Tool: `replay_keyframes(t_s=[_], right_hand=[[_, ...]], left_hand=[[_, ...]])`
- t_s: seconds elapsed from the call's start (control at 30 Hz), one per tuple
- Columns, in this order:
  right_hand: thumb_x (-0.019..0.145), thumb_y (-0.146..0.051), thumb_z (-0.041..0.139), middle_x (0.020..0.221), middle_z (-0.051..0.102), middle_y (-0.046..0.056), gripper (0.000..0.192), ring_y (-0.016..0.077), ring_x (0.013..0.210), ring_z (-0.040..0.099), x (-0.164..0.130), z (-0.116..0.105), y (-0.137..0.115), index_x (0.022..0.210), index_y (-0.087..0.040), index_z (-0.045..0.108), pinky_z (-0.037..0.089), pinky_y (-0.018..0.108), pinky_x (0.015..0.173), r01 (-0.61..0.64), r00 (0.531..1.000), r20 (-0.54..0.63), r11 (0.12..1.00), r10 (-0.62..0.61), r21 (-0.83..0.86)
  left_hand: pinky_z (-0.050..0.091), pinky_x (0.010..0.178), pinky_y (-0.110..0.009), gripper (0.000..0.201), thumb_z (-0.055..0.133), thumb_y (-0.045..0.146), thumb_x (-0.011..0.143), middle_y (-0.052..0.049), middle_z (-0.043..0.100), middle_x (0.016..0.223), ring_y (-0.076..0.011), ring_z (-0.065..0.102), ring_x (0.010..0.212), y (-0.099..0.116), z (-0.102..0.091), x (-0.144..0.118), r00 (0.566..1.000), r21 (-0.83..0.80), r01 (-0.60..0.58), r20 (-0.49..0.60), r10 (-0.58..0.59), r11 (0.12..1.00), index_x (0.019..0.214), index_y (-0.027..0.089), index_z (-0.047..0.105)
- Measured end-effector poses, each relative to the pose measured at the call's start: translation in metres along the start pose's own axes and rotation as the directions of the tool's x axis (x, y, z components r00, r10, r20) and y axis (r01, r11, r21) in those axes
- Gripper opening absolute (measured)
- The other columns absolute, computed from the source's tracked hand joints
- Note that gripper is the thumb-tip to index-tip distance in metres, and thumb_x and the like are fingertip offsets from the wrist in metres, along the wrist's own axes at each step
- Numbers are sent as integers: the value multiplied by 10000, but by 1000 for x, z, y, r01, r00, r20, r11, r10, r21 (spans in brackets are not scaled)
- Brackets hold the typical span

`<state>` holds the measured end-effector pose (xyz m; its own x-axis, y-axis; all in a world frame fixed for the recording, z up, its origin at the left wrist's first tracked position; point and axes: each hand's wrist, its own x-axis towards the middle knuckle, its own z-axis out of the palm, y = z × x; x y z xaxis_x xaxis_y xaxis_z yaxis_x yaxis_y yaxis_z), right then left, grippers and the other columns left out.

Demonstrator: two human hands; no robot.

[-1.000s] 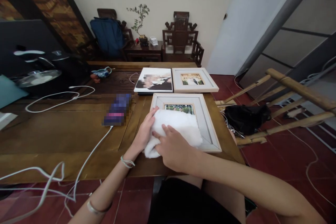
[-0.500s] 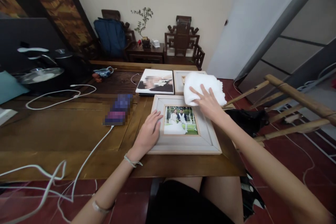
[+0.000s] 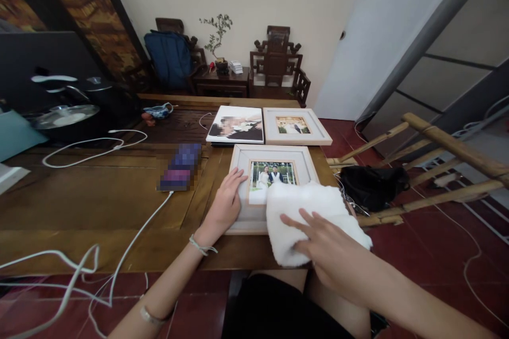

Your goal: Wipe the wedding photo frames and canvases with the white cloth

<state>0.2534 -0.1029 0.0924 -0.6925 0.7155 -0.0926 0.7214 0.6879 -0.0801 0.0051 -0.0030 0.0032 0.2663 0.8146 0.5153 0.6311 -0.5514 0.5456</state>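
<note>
Take the near picture frame point(image 3: 254, 218) as a clock with twelve on its far side: the person's left hand point(image 3: 225, 204) lies between eight and nine o'clock, and the right hand point(image 3: 324, 246) is at about four. I watch the right hand press down on a folded white cloth point(image 3: 338, 201), its fingers spread well apart and pointing toward ten or eleven. The cloth lies underneath those fingers and extends past their tips; I can't tell whether any of it is pinched. It covers the frame's corner at four to five o'clock and the neighbouring part of the photo point(image 3: 258, 175), spilling past the frame's near side onto the wooden table point(image 3: 99, 185). The left fingers are extended and fairly close together, resting over the left border with nothing gripped, the cloth well apart from them toward three to four o'clock. Just beyond the frame, a white picture panel point(image 3: 254, 114) sits at eleven and another frame point(image 3: 269, 126) at one, while a phone point(image 3: 181, 167) lies between nine and ten.
</note>
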Motion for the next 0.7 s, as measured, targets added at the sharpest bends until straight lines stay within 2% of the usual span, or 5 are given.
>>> replay_keyframes(t_s=[0.13, 0.33, 0.43, 0.57, 0.7], right_hand=[[644, 27, 415, 1467, 330, 5, 574, 334, 1337, 268, 12, 0, 7, 1114, -222, 631, 302, 537, 1057, -40, 999, -2, 998, 40, 56], [647, 33, 404, 1465, 333, 56, 608, 342, 1343, 245, 86, -2, 85, 1181, -183, 601, 223, 569, 1076, -185, 970, -177, 976, 164, -112], [673, 4, 417, 1468, 326, 70, 605, 360, 1350, 213, 114, -1, 108, 1226, -193, 564, 195, 624, 1053, -215, 956, -244, 955, 163, -205], [693, -23, 440, 1445, 358, 114, 530, 397, 1339, 212, 117, 7, 101, 1176, -168, 601, 131, 678, 1029, -167, 974, -199, 944, 112, -285], [712, -40, 447, 1430, 373, 150, 472, 376, 1330, 254, 78, 9, 64, 1139, -133, 625, 184, 615, 1049, -70, 996, -74, 979, 57, -194]], left_hand=[[316, 1091, -493, 470, 350, 3, 782, -156, 517, 1314, -240, 367, 1317, -2, 0, -1, 1000, -6, 7, 19, -7, 1000, 1203, 105, 533], [325, 1092, -475, 444, 340, 38, 824, -170, 521, 1312, -235, 373, 1315, -2, 1, -1, 1000, -24, 14, 2, -14, 1000, 1227, 77, 522], [327, 1093, -469, 432, 329, 44, 835, -183, 519, 1311, -237, 372, 1316, -2, 0, -2, 1000, -20, 11, 11, -11, 1000, 1219, 56, 529], [328, 1092, -473, 435, 328, 42, 839, -170, 523, 1312, -232, 374, 1315, -4, 0, -2, 1000, -11, 4, 14, -4, 1000, 1223, 76, 528], [329, 1092, -476, 459, 334, 33, 831, -147, 528, 1311, -224, 375, 1315, -3, 1, -2, 1000, -10, 8, -9, -8, 1000, 1245, 112, 514]])
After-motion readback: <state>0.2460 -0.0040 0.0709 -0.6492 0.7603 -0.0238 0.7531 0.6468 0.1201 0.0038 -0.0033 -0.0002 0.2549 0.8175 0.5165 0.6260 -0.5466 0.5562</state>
